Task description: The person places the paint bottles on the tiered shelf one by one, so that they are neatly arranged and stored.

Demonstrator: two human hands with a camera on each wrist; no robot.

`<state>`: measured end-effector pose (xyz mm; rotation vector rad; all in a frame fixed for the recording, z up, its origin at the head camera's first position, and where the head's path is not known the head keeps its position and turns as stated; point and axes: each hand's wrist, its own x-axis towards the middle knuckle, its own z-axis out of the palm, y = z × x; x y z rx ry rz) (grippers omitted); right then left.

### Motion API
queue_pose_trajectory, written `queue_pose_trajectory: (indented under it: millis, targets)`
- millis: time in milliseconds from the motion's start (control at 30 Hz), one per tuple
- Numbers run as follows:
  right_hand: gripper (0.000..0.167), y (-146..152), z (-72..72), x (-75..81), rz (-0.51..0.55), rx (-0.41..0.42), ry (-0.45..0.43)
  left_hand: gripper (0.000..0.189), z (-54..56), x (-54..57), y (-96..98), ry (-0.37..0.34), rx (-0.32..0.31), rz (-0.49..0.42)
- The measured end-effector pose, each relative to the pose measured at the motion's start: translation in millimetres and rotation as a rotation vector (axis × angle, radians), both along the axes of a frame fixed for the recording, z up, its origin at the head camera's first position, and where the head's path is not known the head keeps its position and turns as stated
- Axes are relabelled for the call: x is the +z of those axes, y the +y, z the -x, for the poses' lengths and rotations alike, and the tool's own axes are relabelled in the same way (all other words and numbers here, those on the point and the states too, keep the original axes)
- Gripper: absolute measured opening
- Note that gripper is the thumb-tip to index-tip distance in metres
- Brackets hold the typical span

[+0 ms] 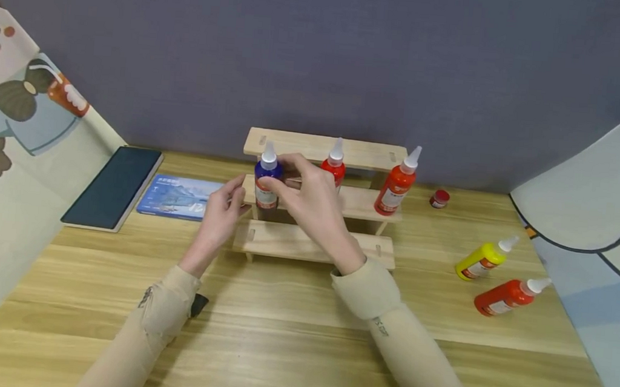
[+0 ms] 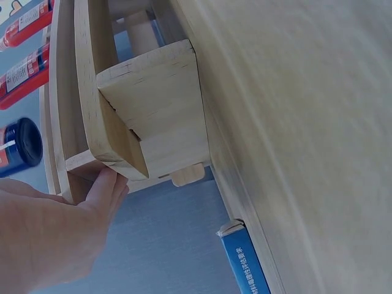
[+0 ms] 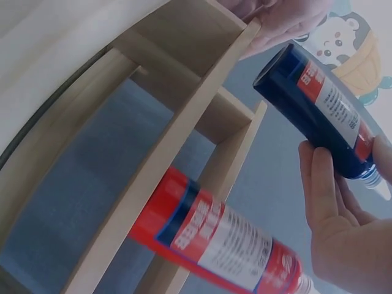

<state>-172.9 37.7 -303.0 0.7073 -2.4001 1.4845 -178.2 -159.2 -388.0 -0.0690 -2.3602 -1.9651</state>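
Note:
My right hand (image 1: 317, 203) holds a dark blue paint bottle (image 1: 267, 172) with a pale nozzle between thumb and fingers. In the right wrist view the bottle's base is apart from the tiered wooden stand (image 3: 162, 150), in the air above its middle tier. My left hand (image 1: 220, 214) grips the left end of that tier; the left wrist view has its fingers (image 2: 107, 193) against the board's end. Two red paint bottles stand on the same tier, one (image 1: 335, 170) partly behind my right hand, the other (image 1: 394, 191) near the right end.
Left of the stand lie a blue illustrated box (image 1: 175, 196) and a dark tablet-like panel (image 1: 113, 187). To the right are a small red jar (image 1: 439, 198), a yellow bottle (image 1: 481, 261) and another red bottle (image 1: 505, 297), both lying tilted. A grey partition (image 1: 331, 61) rises behind.

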Motion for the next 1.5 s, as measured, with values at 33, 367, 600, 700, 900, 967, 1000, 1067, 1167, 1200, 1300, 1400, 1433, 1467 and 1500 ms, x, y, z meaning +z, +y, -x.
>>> queue_pose_trajectory:
  millis: [33, 367, 600, 700, 900, 967, 1000, 1067, 1167, 1200, 1300, 1400, 1433, 1467, 1500]
  targets:
    - [0.041, -2, 1.1, 0.0, -0.001, 0.0, 0.004, 0.05, 0.3, 0.3, 0.4, 0.001, -0.001, -0.001]
    - [0.042, -12, 9.8, -2.1, -0.009, -0.005, 0.037, 0.047, 0.2, 2.8, 2.8, 0.015, -0.008, 0.009]
    - [0.042, -16, 15.3, -5.0, -0.027, -0.023, 0.036, 0.047, 0.3, 1.9, 3.5, 0.019, -0.01, 0.014]
    - [0.043, -17, 17.2, -6.1, -0.03, -0.026, 0.031, 0.047, 0.6, 0.9, 3.6, 0.021, -0.01, 0.016]
    - [0.043, -21, 20.9, -10.3, -0.037, -0.017, 0.027, 0.047, 1.4, 0.0, 3.8, 0.029, -0.014, 0.006]
    - [0.043, -22, 21.5, -11.3, -0.042, -0.017, 0.027, 0.047, 1.7, 0.2, 3.9, 0.027, -0.013, 0.009]
    - [0.043, -22, 21.9, -11.6, -0.043, -0.017, 0.028, 0.047, 1.8, 0.4, 3.9, 0.025, -0.014, 0.009]
    - [0.044, -23, 22.4, -11.8, -0.046, -0.02, 0.027, 0.047, 1.7, 0.9, 3.9, 0.022, -0.012, 0.007]
    - [0.044, -24, 23.4, -12.0, -0.049, -0.023, 0.023, 0.047, 1.3, 1.2, 3.5, 0.024, -0.012, 0.003]
    - [0.044, -24, 23.7, -12.0, -0.049, -0.024, 0.02, 0.047, 1.4, 0.9, 3.3, 0.025, -0.01, 0.002]
    - [0.044, -26, 24.6, -12.2, -0.048, -0.027, 0.011, 0.047, 1.5, 0.3, 2.7, 0.033, -0.006, 0.0]
    - [0.044, -27, 25.4, -12.7, -0.044, -0.025, 0.003, 0.046, 1.5, -0.1, 2.5, 0.037, 0.0, -0.001]
    - [0.044, -28, 25.7, -12.9, -0.044, -0.024, 0.002, 0.046, 1.4, 0.1, 2.6, 0.038, 0.0, -0.001]
    - [0.044, -28, 25.8, -13.2, -0.044, -0.023, 0.001, 0.046, 1.3, -0.2, 2.5, 0.038, -0.001, -0.003]
    - [0.043, -28, 25.9, -13.3, -0.044, -0.024, 0.001, 0.047, 1.2, -0.1, 2.6, 0.038, -0.001, -0.004]
